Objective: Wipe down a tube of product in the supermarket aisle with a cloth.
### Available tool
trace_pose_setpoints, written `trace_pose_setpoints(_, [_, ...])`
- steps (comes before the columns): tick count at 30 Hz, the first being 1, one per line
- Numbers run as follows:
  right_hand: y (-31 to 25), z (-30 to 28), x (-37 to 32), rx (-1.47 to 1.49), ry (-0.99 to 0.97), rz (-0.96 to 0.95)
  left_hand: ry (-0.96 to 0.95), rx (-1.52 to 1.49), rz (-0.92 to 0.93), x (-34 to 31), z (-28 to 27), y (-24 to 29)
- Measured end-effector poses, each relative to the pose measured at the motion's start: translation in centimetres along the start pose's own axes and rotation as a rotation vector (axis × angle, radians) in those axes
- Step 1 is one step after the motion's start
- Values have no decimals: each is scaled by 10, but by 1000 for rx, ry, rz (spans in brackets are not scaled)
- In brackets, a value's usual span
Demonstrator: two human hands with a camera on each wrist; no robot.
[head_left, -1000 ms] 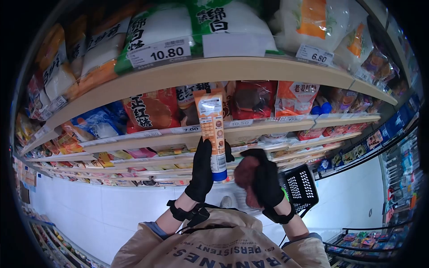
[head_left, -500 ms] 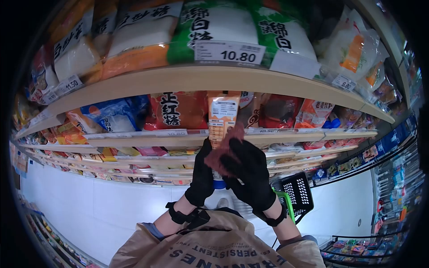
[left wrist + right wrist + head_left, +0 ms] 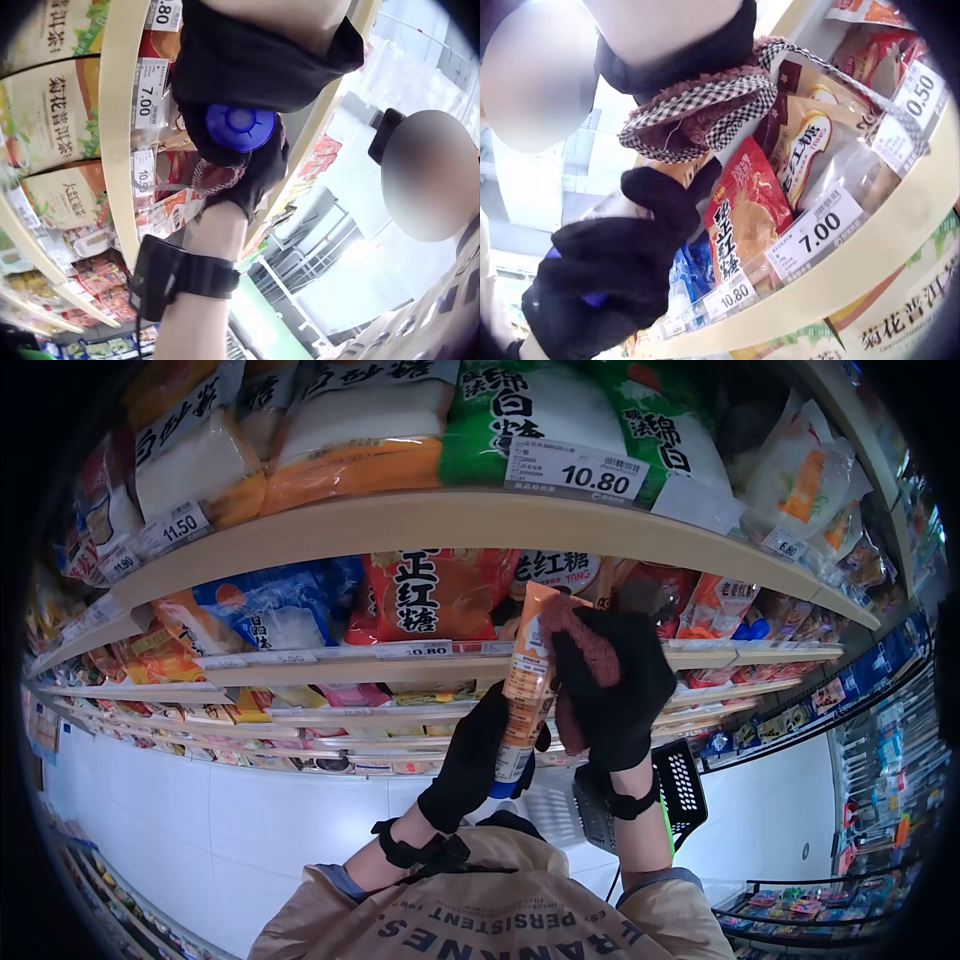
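Note:
My black-gloved left hand grips an orange squeeze tube near its lower end, fingers wrapped around it. The tube tilts slightly right, its blue cap downward. My black-gloved right hand holds a maroon fuzzy cloth against the tube's upper right side. In the right wrist view the cloth shows a black-and-white checked edging and a hanging loop. The gloved left hand is seen there below the cloth, a bit of blue cap between its fingers.
Shelves curve across in front, packed with sugar bags and red packets. Price tags line their edges. A black shopping basket with green trim stands at lower right. Racks of hanging goods are further right.
The right hand has brought the cloth from beside the tube onto its front, then up to its upper right side. The tube has tilted and shifted right with the left hand.

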State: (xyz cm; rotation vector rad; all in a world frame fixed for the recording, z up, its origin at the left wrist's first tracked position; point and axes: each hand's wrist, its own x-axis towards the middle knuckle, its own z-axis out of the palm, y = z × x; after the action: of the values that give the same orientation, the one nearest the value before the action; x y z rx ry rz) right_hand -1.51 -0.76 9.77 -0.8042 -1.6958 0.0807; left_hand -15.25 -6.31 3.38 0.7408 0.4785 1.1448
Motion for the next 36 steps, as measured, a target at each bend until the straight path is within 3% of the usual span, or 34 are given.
trace_pose_setpoints(4, [-11, 0, 14, -83, -17, 13, 52, 66, 45, 0, 0, 4])
trace_pose_setpoints(6, [-9, 9, 18, -158, -69, -158, 47, 53, 43, -1, 0, 3])
trace_pose_setpoints(12, [-19, 14, -15, -171, -261, -48, -80, -5, 87, 7, -19, 1])
trace_pose_setpoints(14, [-23, 7, -30, -222, -343, -160, 154, 362, 359, 12, -19, -6])
trace_pose_setpoints(15, [-27, 6, -33, -224, -339, -160, 141, 331, 195, 10, -25, -9])
trace_pose_setpoints(17, [-34, 3, -34, -184, -429, -138, 114, 280, 151, 22, -42, -26])
trace_pose_setpoints(19, [-35, 3, -35, -196, -392, -154, 127, 126, 21, 28, -45, -30])
trace_pose_setpoints(20, [-36, 3, -36, -203, -360, -175, 128, 125, 11, 22, -47, -31])
trace_pose_setpoints(22, [-36, 4, -30, -244, -308, -113, 20, 190, 250, 6, -23, -4])
trace_pose_setpoints(23, [-34, 4, -22, -290, -251, -75, 101, 62, 116, 6, -18, -8])
trace_pose_setpoints(24, [-36, 2, -9, -243, -231, 39, 52, 43, -18, 6, -15, -1])
trace_pose_setpoints(28, [-28, 7, 5, -182, -33, 51, 84, 51, -51, 4, -4, -5])
trace_pose_setpoints(30, [-37, 10, -10, -227, -195, 42, 142, 167, 113, 2, -8, -3])
trace_pose_setpoints(31, [-41, 13, -20, -226, -256, 27, 178, 347, 280, 4, -18, -6])
trace_pose_setpoints(32, [-40, 13, -31, -230, -342, -80, 213, 372, 198, 1, -26, -6])
trace_pose_setpoints(34, [-47, 12, -43, -123, -454, -20, 104, -46, 121, 12, -42, -10])
trace_pose_setpoints(36, [-40, 7, -41, -130, -439, -31, 152, -78, 116, 12, -34, -11])
